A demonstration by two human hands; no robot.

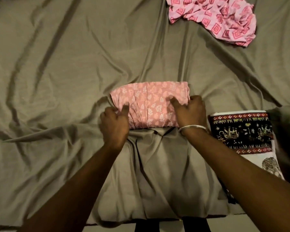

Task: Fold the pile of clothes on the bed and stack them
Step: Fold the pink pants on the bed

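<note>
Wrinkled grey-brown bed sheet (57,81) covers the whole bed, and all the clothes lie on it.

The person is partway through the job. One pink leaf-print cloth (151,104) sits in the middle of the bed, close to the person, and it is already folded into a thick, neat block. It looks soft, with little white and light pink leaves all over it, and a few small creases run down its front.

The left hand (115,124) pinches the left end of this cloth with curled fingers and thumb. The right hand (190,111) is curled round the right end, with one finger lying on top. A silver bangle (192,128) is on that wrist. It looks as if the cloth is about ready to be lifted or given a last tidy.

Just beside it, on the right, lies a folded black elephant-print cloth (241,131). That seems to be the start of the stack, and the pink cloth is not on it yet.

Far away, at the top right, a pink diamond-print cloth (214,19) lies in a messy heap. It is not folded, so that one is left to do.
</note>
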